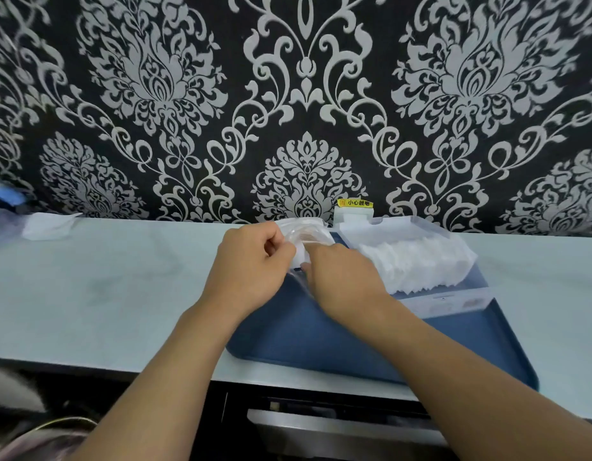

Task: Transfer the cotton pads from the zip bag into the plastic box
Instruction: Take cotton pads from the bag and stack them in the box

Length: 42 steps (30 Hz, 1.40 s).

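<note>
A clear zip bag (pixel 306 232) with a few white cotton pads inside is held above the left part of a blue tray (pixel 321 331). My left hand (pixel 251 267) pinches the bag's left edge. My right hand (pixel 341 277) reaches into the bag's opening, its fingertips hidden among the pads. To the right, a clear plastic box (pixel 454 302) sits on the tray. It holds a row of white cotton pads (pixel 417 261) standing on edge.
The tray lies on a pale countertop (pixel 105 287) against a black and silver patterned wall. A white socket with a yellow label (pixel 354 211) sits behind the box. A white tissue (pixel 48 224) lies at the far left. Dark drawers run below the counter's front edge.
</note>
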Tool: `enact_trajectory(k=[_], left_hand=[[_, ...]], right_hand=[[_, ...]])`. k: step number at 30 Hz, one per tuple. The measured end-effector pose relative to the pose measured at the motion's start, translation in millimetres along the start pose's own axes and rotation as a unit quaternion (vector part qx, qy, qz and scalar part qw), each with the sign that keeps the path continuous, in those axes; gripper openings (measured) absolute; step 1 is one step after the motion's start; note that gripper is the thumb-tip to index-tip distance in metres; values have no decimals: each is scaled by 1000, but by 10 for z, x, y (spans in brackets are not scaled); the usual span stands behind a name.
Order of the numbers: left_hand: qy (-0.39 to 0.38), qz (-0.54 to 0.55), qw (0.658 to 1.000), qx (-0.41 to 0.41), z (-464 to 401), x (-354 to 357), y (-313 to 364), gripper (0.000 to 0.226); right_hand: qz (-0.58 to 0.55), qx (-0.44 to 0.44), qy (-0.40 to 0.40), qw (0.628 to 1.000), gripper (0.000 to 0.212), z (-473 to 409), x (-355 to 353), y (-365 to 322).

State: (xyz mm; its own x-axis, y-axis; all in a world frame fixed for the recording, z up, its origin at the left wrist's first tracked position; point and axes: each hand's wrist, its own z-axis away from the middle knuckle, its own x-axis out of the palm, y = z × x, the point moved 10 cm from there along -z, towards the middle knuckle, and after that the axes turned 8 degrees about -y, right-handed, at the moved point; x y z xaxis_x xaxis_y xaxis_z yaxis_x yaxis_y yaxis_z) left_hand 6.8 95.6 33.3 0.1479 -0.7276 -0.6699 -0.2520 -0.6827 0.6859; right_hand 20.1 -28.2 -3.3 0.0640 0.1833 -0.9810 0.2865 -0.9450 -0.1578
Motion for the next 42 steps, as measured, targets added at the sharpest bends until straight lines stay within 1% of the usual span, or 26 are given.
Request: enact_trajectory(k=[3, 6, 8, 10, 13, 15, 16, 18, 19, 20, 22, 23, 24, 25, 26, 27, 28, 29, 31, 32, 33, 35, 38, 40, 42], left_hand=[[-32, -1, 1000, 1, -18, 55, 6, 23], [-120, 41, 992, 8, -10, 238, 34, 21], [-170, 60, 983, 14, 18, 360, 74, 26], [-188, 67, 980, 28, 35, 412, 126, 31], [-204, 88, 974, 46, 32, 436, 157, 22], [-234, 106, 965, 56, 40, 479, 155, 14], [-252, 112, 959, 58, 55, 512, 159, 13], [-272, 117, 953, 59, 85, 545, 176, 20], [-256, 122, 957, 61, 72, 512, 183, 28], [-208, 126, 968, 61, 25, 418, 171, 33], [-62, 114, 991, 34, -93, 126, 38, 23], [-33, 70, 997, 3, -138, 63, -63, 33], [-62, 11, 997, -37, -175, 115, -196, 57], [-119, -31, 990, -72, -186, 235, -342, 81], [-169, -44, 980, -96, -170, 353, -441, 98], [-201, -33, 973, -107, -156, 443, -491, 106], [-213, -8, 971, -104, -155, 492, -488, 106], [-213, 15, 972, -94, -165, 524, -467, 98], [-218, 20, 973, -69, -194, 580, -414, 77], [-225, 13, 973, -59, -198, 601, -400, 75], [-232, 16, 971, -55, -206, 626, -408, 80], [-244, 30, 968, -50, -205, 657, -431, 90], [-261, 36, 964, -29, -163, 676, -361, 91], [-269, 22, 963, -11, -152, 684, -331, 105], [-259, 12, 966, -4, -158, 670, -353, 113]], right_hand=[[42, 8, 2, 999, 33, 0, -2, -8], [64, 37, -29, 997, 38, -16, 55, 71], [48, 50, -40, 997, 53, -26, 54, 122], [30, 41, -54, 997, 67, -37, 60, 118], [-35, 54, -98, 993, 88, -50, 107, 138], [-44, 64, -134, 988, 97, -61, 181, 137], [-45, 63, -143, 987, 95, -59, 208, 126], [-60, 60, -122, 989, 73, -45, 195, 116], [-61, 60, -108, 990, 63, -37, 177, 131], [-53, 56, -98, 992, 56, -31, 170, 138], [-63, 56, -79, 993, 38, -23, 155, 170], [-74, 60, -78, 992, 34, -11, 155, 186], [-72, 61, -77, 993, 36, -14, 165, 187], [-53, 52, -74, 995, 42, -22, 167, 157], [-34, 47, -73, 996, 46, -32, 178, 144], [-36, 50, -75, 995, 50, -36, 185, 151], [-48, 62, -91, 993, 52, -42, 200, 162], [-67, 73, -114, 989, 55, -42, 228, 186], [-94, 98, -151, 979, 68, -35, 250, 227], [-99, 104, -161, 976, 72, -36, 259, 237], [-96, 97, -157, 978, 71, -33, 243, 224], [-96, 90, -135, 982, 64, -14, 207, 210], [-87, 79, -96, 988, 56, 23, 131, 232], [-70, 55, -70, 994, 42, 29, 57, 198], [-78, 43, -53, 995, 39, 54, -10, 162]])
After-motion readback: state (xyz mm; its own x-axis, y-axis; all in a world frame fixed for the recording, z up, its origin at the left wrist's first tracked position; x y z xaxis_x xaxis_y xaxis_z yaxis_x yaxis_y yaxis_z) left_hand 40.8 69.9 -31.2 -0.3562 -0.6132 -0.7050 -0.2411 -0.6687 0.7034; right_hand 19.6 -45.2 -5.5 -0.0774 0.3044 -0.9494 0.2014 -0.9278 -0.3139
